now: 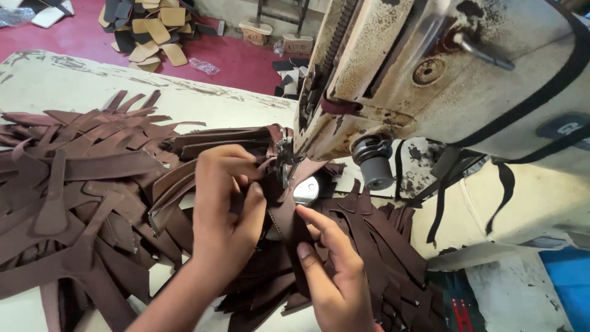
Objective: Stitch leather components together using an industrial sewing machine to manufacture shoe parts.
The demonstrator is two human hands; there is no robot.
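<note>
Worn industrial sewing machine (442,80) at 1 o'clock. Unsewn brown leather strap pile (80,184) at 9; smaller stitched heap (381,246) at 5. Left hand (224,203) pinching, right hand (332,264) fingers flat pressing strap (287,212) under presser foot (284,161). Most unstitched.

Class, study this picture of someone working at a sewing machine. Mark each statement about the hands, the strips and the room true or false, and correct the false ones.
1. Both hands, left hand and right hand, rest on a brown strip under the sewing machine. True.
2. The piled strips are bright blue. False: they are dark brown.
3. The floor is red. True.
4. The machine looks new and spotless. False: its cream paint is stained and worn.
</note>
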